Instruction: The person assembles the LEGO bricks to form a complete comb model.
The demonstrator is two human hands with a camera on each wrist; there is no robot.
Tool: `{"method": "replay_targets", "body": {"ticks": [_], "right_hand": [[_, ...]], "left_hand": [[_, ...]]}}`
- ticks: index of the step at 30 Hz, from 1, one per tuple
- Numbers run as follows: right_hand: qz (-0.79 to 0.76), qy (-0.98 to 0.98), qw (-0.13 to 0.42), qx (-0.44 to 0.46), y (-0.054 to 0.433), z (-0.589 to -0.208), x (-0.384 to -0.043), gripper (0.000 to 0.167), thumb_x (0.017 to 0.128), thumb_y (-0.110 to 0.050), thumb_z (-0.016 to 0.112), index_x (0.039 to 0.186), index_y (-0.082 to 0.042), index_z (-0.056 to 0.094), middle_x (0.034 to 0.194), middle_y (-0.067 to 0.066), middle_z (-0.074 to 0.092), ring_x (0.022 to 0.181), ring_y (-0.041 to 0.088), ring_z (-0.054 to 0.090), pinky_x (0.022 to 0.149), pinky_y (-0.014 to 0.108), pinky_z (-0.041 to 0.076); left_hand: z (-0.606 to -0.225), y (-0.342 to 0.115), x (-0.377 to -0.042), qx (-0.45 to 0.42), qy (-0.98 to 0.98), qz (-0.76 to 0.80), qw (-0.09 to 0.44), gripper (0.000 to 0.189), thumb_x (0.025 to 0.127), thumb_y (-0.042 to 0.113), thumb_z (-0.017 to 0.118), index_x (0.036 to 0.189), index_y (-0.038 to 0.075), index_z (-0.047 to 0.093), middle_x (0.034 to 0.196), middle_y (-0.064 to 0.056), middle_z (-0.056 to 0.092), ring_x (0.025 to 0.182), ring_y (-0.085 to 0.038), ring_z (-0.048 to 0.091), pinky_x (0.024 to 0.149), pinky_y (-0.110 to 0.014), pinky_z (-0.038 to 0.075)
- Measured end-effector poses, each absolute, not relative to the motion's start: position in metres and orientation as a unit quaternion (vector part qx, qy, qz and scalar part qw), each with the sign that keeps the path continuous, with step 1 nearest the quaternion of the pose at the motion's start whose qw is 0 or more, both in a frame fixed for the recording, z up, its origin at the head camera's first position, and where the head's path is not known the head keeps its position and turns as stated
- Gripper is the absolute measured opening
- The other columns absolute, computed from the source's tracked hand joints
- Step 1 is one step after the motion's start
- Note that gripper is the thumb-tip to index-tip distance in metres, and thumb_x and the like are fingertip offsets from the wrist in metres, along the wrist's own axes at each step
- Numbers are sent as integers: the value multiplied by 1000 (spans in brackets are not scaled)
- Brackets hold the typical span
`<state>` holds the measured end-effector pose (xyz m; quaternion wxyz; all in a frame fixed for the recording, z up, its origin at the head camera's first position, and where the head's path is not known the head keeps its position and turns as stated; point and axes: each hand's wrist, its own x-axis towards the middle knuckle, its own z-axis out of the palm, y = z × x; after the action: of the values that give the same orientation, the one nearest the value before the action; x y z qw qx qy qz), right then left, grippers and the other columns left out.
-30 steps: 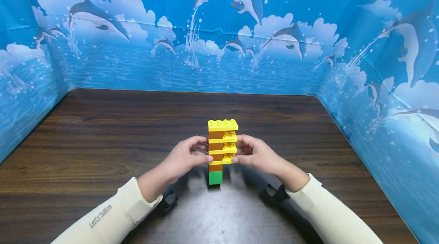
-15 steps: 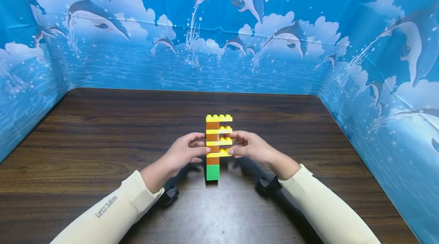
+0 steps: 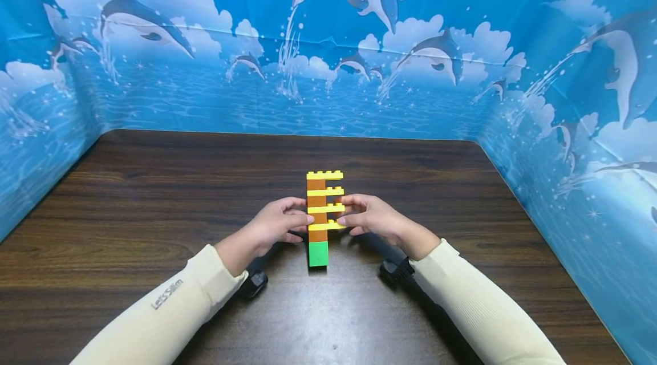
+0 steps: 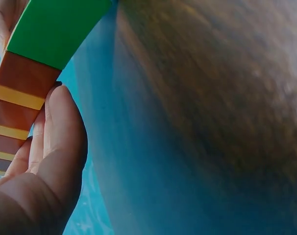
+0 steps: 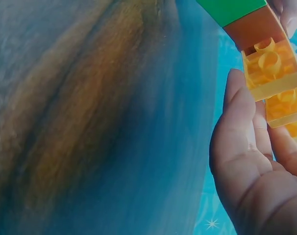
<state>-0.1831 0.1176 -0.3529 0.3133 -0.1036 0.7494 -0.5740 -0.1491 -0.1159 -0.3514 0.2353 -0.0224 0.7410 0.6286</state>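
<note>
A tower of toy building bricks stands between my hands in the head view. Its lowest part is a green brick (image 3: 318, 254), with orange bricks (image 3: 317, 235) above that alternate with several flat yellow bricks (image 3: 325, 175). The yellow bricks jut out to the right like shelves. My left hand (image 3: 268, 224) grips the tower's left side, thumb on the front near the lowest yellow brick, other fingers along the side and behind. On the right, my right hand (image 3: 378, 220) holds the jutting yellow ends; the right wrist view shows its thumb (image 5: 239, 98) against the lowest yellow brick.
The dark wood-grain table (image 3: 179, 182) extends around the tower on all sides. A blue dolphin-print curtain (image 3: 205, 80) encloses its back and sides. Small black devices (image 3: 255, 283) sit under both wrists, by the cream sleeves (image 3: 174, 308).
The tower has shifted slightly away and left, both hands moving with it. It now looks straighter from the front, with less of its top studs showing. Both grips stay.
</note>
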Motion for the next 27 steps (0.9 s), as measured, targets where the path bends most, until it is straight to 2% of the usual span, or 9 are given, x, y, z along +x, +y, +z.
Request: {"method": "replay_targets", "body": {"ticks": [5,10,16,27], "right_hand": [[-583,736,328,-101,117,-355,-186,52,93,-9,61,140,2,42,123,19,57,101,24,66,85,40,53],[-582,732,341,-96,116,-356,-190,50,94,-8,59,140,2,42,120,16,59,100,22,66,86,41,53],[-571,735,356,-83,114,-359,-195,53,93,-8,61,142,1,41,124,16,58,100,22,66,86,40,53],[-533,765,346,-103,113,-362,-198,57,93,-12,63,144,1,39,126,17,56,104,25,65,87,40,53]], "left_hand": [[-354,-116,-153,-27,739,625,247,56,93,14,61,142,-2,37,128,-22,58,100,-26,64,84,-42,54],[-353,-116,-158,-26,746,612,259,56,94,16,60,141,-2,38,129,-22,57,104,-28,64,84,-42,54],[-356,-118,-163,-22,753,597,275,55,95,19,59,141,-3,37,127,-22,58,105,-28,64,81,-39,55],[-360,-120,-169,-15,756,588,287,57,97,19,57,142,-4,34,123,-22,59,92,-20,66,78,-37,55]]}}
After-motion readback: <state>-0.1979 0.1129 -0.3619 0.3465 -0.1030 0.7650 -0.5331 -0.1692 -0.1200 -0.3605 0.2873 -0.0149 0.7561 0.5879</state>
